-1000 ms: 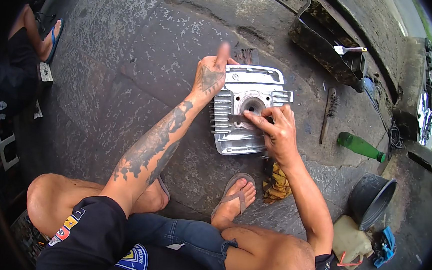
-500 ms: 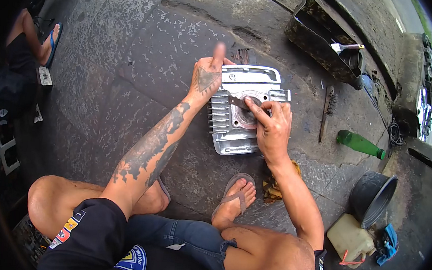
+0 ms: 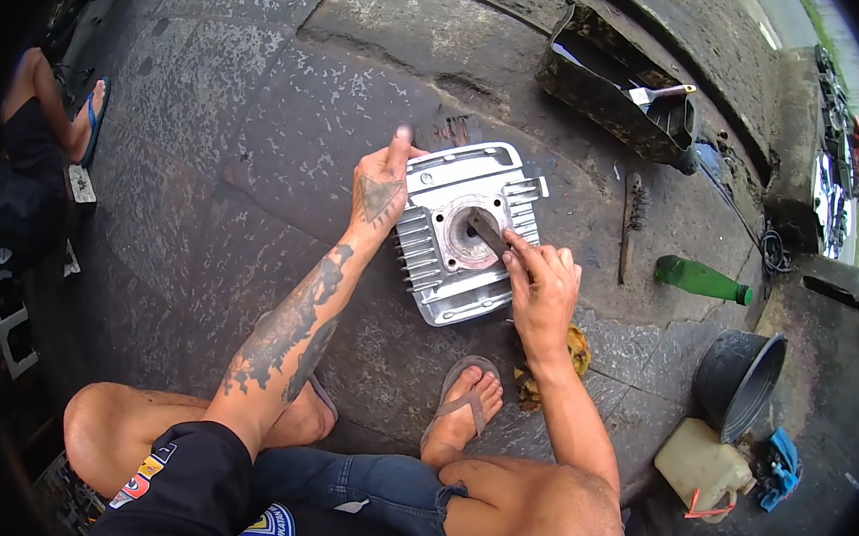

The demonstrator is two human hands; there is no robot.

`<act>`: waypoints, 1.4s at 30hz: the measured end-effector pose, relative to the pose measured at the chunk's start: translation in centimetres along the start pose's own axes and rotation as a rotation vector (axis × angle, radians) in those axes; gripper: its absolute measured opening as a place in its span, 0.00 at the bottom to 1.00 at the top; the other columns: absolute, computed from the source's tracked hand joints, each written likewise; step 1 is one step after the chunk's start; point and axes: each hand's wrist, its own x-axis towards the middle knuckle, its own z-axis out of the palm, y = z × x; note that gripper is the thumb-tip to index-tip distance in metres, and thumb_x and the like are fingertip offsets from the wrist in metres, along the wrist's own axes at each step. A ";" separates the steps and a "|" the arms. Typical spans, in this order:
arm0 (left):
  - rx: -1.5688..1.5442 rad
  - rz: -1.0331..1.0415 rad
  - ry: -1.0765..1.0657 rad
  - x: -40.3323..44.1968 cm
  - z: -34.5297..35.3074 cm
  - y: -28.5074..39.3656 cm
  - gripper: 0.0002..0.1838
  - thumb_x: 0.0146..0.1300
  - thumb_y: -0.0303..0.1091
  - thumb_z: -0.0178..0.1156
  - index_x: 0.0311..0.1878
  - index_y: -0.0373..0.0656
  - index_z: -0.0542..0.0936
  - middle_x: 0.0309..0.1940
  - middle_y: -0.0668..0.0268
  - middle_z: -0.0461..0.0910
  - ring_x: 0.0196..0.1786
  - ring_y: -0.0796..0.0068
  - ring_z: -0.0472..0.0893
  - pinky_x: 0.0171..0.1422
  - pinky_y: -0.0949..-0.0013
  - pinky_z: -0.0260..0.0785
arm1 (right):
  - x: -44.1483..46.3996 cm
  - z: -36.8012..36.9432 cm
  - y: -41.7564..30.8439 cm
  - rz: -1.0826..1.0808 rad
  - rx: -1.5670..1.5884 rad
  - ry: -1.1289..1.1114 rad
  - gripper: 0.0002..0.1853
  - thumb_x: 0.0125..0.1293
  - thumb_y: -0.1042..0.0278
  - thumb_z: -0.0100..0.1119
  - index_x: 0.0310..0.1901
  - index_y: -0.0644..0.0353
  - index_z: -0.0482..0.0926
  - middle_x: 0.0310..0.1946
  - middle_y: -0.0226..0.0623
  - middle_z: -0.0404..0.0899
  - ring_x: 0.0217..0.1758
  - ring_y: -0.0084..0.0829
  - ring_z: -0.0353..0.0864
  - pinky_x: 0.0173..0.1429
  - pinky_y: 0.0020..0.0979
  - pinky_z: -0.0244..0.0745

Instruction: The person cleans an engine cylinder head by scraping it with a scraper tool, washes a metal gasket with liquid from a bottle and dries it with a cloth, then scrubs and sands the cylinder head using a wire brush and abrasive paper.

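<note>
A silver finned engine cylinder head (image 3: pixel 457 300) lies on the dark ground, its round hollow facing up. My left hand (image 3: pixel 377 193) grips its upper left edge, with the thumb sticking up and the fingers partly hidden behind the casting. My right hand (image 3: pixel 544 296) pinches a dark, flat metal scraper blade (image 3: pixel 490 234) between thumb and fingers. The blade slants over the hollow's right rim, its far end inside the hollow. Bolt holes surround the rim.
A blackened open container (image 3: pixel 616 92) holds a paintbrush (image 3: pixel 661 93). To the right lie a wire brush (image 3: pixel 629 227), a green bottle (image 3: pixel 703 279), a black bucket (image 3: pixel 737 384), a pale jerrycan (image 3: pixel 702 469) and a blue cloth (image 3: pixel 782 470). Another person's foot (image 3: pixel 91 120) is at far left.
The blade has gone from lying across the hollow to slanting into it, and my right hand has moved to the lower right of the hollow. The cylinder head has turned slightly; my view has shifted.
</note>
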 end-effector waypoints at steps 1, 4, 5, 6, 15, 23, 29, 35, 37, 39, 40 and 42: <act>0.009 -0.009 0.064 -0.7 0.0 0.0 0.36 0.74 0.61 0.45 0.37 0.33 0.86 0.28 0.62 0.84 0.34 0.76 0.80 0.43 0.72 0.71 | 0.2 -0.3 -0.1 0.050 0.022 -0.010 0.15 0.64 0.68 0.64 0.53 0.53 0.83 0.30 0.32 0.79 0.36 0.32 0.74 0.45 0.35 0.64; 0.220 0.075 0.193 -2.4 -0.1 -0.7 0.26 0.75 0.52 0.51 0.39 0.35 0.81 0.27 0.67 0.79 0.32 0.77 0.75 0.40 0.69 0.68 | 0.3 0.5 -0.5 0.175 0.143 0.036 0.15 0.66 0.69 0.61 0.54 0.54 0.81 0.31 0.33 0.80 0.36 0.33 0.76 0.46 0.36 0.65; 0.213 0.115 0.224 -3.2 -0.2 -0.7 0.23 0.75 0.49 0.52 0.38 0.36 0.80 0.29 0.65 0.77 0.34 0.72 0.75 0.42 0.66 0.68 | 0.3 0.7 -0.6 0.175 0.147 0.037 0.15 0.68 0.69 0.59 0.55 0.55 0.79 0.29 0.37 0.81 0.34 0.37 0.79 0.44 0.38 0.68; 0.203 0.158 0.257 -3.8 -0.2 -0.7 0.20 0.74 0.45 0.53 0.38 0.36 0.78 0.31 0.63 0.75 0.36 0.66 0.76 0.44 0.63 0.68 | 0.5 0.8 -0.9 0.170 0.153 0.044 0.15 0.68 0.69 0.59 0.55 0.55 0.79 0.29 0.37 0.81 0.34 0.37 0.79 0.44 0.38 0.68; 0.035 0.032 0.526 -8.5 0.5 -4.1 0.17 0.76 0.42 0.49 0.48 0.35 0.75 0.43 0.57 0.72 0.46 0.63 0.75 0.53 0.61 0.66 | 1.2 2.5 -3.6 -0.031 -0.057 -0.084 0.21 0.65 0.67 0.62 0.61 0.48 0.80 0.26 0.36 0.77 0.32 0.39 0.78 0.40 0.40 0.71; 0.012 0.057 0.550 -8.7 0.9 -3.8 0.17 0.78 0.38 0.41 0.48 0.34 0.75 0.43 0.56 0.73 0.49 0.58 0.74 0.57 0.59 0.64 | 1.6 1.9 -3.5 -0.100 -0.176 -0.141 0.20 0.65 0.65 0.62 0.60 0.44 0.81 0.26 0.33 0.76 0.34 0.35 0.75 0.41 0.36 0.64; -0.015 0.077 0.542 -8.6 0.7 -3.3 0.17 0.78 0.38 0.41 0.47 0.34 0.75 0.44 0.55 0.73 0.50 0.57 0.73 0.58 0.59 0.63 | 3.0 1.2 -2.7 -0.099 -0.251 -0.179 0.22 0.64 0.62 0.62 0.60 0.38 0.81 0.26 0.30 0.76 0.36 0.32 0.74 0.42 0.37 0.62; -0.025 0.050 0.545 -8.5 0.9 -3.3 0.18 0.78 0.38 0.40 0.47 0.34 0.75 0.44 0.54 0.73 0.49 0.57 0.73 0.58 0.58 0.63 | 2.8 0.5 -3.5 -0.167 -0.262 -0.282 0.21 0.65 0.62 0.61 0.60 0.37 0.81 0.27 0.29 0.76 0.36 0.31 0.73 0.42 0.35 0.60; -0.040 0.051 0.534 -8.6 0.9 -3.1 0.18 0.78 0.38 0.40 0.47 0.34 0.75 0.44 0.55 0.73 0.49 0.57 0.73 0.58 0.58 0.63 | 4.1 0.6 -2.7 -0.134 -0.250 -0.207 0.22 0.65 0.62 0.61 0.61 0.36 0.80 0.26 0.28 0.75 0.36 0.31 0.73 0.42 0.36 0.61; -0.051 0.057 0.533 -8.5 0.8 -3.2 0.18 0.78 0.38 0.39 0.47 0.34 0.75 0.44 0.55 0.73 0.50 0.57 0.73 0.58 0.58 0.63 | 3.3 0.6 -3.4 -0.201 -0.228 -0.261 0.21 0.66 0.62 0.61 0.60 0.36 0.81 0.25 0.29 0.74 0.35 0.32 0.72 0.42 0.36 0.60; -0.038 0.057 0.532 -8.4 0.8 -3.3 0.18 0.78 0.38 0.39 0.47 0.33 0.75 0.44 0.55 0.73 0.49 0.58 0.74 0.57 0.59 0.63 | 3.0 0.6 -3.8 -0.272 -0.206 -0.315 0.20 0.66 0.63 0.60 0.59 0.36 0.81 0.25 0.31 0.74 0.34 0.33 0.71 0.41 0.35 0.60; -0.024 0.051 0.524 -8.6 0.8 -3.3 0.18 0.78 0.38 0.39 0.46 0.33 0.75 0.44 0.55 0.73 0.49 0.58 0.74 0.57 0.59 0.63 | 2.9 0.5 -3.7 -0.308 -0.285 -0.388 0.22 0.64 0.64 0.61 0.60 0.36 0.80 0.27 0.29 0.76 0.36 0.32 0.74 0.43 0.37 0.61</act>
